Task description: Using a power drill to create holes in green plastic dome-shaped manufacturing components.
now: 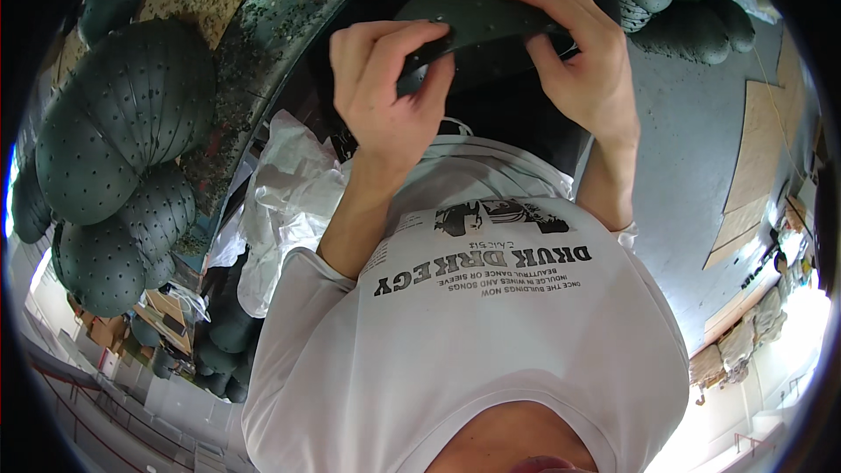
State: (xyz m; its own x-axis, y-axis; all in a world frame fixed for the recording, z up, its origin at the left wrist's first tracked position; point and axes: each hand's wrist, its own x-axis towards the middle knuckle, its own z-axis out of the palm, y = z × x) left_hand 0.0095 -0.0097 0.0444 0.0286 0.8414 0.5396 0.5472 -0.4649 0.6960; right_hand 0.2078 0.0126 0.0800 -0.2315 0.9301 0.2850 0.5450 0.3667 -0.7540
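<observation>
Between my two hands is a dark green, curved shell (477, 22), held up in front of my chest. Its rim faces me, and small light specks dot the outer face. My left hand (390, 79) pinches the rim at its left end, thumb below and fingers on top. At the right end my right hand (578, 48) grips it, fingers over the top and thumb underneath. Nested stacks of similar rounded shells with small nubs (131, 123) stand on the worktable (289, 9) to the left. The shell's far side is hidden.
Dark debris litters the worktable's surface and edge. More stacked green shells (688, 0) lie at the upper right on the grey floor (670, 149). Crumpled clear plastic sheeting (285, 201) hangs by my left arm. Flat brown cardboard (745, 175) lies on the right.
</observation>
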